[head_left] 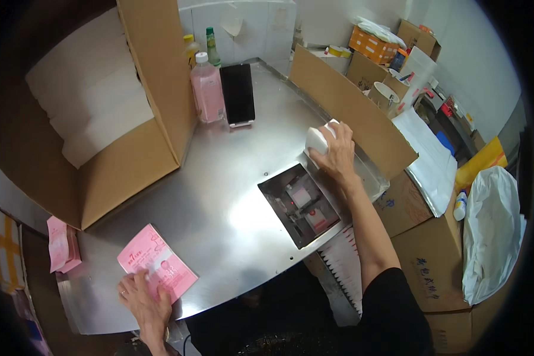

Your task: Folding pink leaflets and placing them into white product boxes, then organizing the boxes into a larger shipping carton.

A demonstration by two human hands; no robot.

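On the steel worktable's near left lies a flat pink printed packet (175, 273), perhaps a stack of bags. My left hand (145, 302) rests over its lower left part, fingers spread and slightly bent. Farther off to the right, my right hand (337, 155) is closed around a white block (317, 141) that looks like folded tissue. Its far side and underside are hidden by my fingers. Just below and left of that hand, a rectangular opening (272, 188) in the tabletop shows a mechanism with pale and red parts inside.
A large open carton (127, 172) with white paper stacks (89, 89) stands at left. Behind are a pink liquid bottle (207, 89) and a dark phone (237, 95) on a stand. A cardboard strip (350, 107) edges the right side. Pink packs (65, 246) lie far left; cartons (427, 261) stand right.
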